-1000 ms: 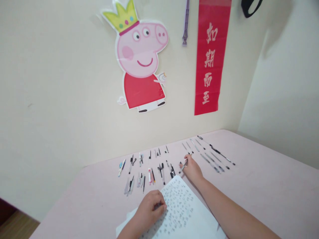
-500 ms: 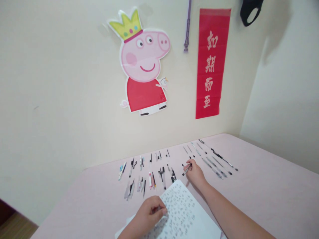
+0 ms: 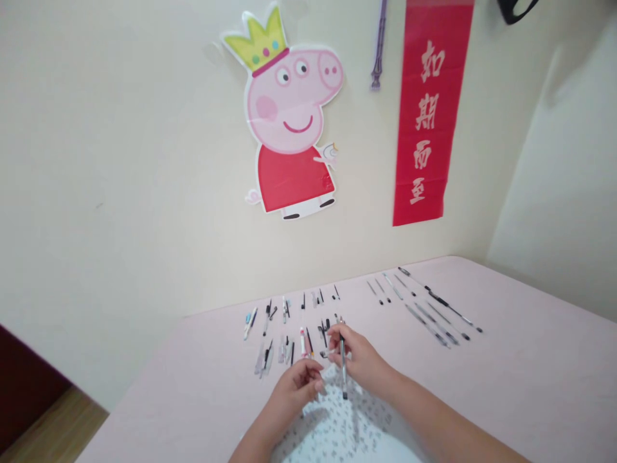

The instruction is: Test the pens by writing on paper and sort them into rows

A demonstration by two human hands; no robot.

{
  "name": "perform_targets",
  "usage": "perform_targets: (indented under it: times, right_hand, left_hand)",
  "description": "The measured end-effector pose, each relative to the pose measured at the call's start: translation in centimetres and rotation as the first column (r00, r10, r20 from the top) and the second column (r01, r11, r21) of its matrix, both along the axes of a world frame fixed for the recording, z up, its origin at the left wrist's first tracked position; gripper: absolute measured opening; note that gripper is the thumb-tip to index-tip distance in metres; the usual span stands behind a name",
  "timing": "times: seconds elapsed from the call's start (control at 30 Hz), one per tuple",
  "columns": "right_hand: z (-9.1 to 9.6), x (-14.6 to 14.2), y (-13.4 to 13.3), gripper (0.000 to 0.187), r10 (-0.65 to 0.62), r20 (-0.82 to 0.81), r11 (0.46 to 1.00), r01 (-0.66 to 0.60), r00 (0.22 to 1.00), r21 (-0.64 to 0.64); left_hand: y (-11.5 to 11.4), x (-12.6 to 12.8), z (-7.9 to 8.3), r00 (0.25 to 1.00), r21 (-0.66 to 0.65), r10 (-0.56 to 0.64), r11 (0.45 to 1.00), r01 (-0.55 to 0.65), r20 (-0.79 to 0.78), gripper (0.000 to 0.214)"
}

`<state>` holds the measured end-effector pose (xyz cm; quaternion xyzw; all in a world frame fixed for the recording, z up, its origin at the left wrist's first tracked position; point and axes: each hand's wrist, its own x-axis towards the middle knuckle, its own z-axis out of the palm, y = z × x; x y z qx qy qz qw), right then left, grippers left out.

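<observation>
My right hand point(image 3: 364, 363) is closed on a slim grey pen point(image 3: 342, 363), which points down over a white sheet covered in small writing point(image 3: 347, 427). My left hand point(image 3: 296, 389) is curled close beside it at the sheet's upper edge, fingertips pinched together; anything they hold is too small to make out. Just beyond both hands lie several pens and pen parts point(image 3: 289, 328) in loose rows on the pale pink table point(image 3: 506, 366).
A second group of several long pens point(image 3: 431, 308) lies further right on the table. The cream wall behind carries a cartoon pig cutout point(image 3: 292, 122) and a red banner with characters point(image 3: 427, 116). At far left, the table edge drops to wooden floor point(image 3: 53, 431).
My right hand has lifted the pen from near the right-hand rows and carried it left and toward me, over the sheet. The left hand rose to meet it. The view shifted left.
</observation>
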<state>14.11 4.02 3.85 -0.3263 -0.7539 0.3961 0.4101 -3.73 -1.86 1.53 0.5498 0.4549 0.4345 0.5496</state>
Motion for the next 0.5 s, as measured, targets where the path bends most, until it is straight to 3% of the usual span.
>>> perform_targets:
  times: [0.27,0.5]
  right_hand:
    - [0.1,-1.1,-2.5,0.03,0.091,0.16,0.986,-0.112,0.983,0.126]
    - [-0.7,-0.8,-2.2,0.025,0.021,0.088,0.987,-0.035,0.996,0.158]
  left_hand:
    - [-0.3,0.2,0.7,0.999,0.009,0.044,0.999,-0.043,-0.032,0.036]
    - [-0.1,0.0,0.8,0.989,-0.019,0.149,0.989,-0.149,0.016,0.029]
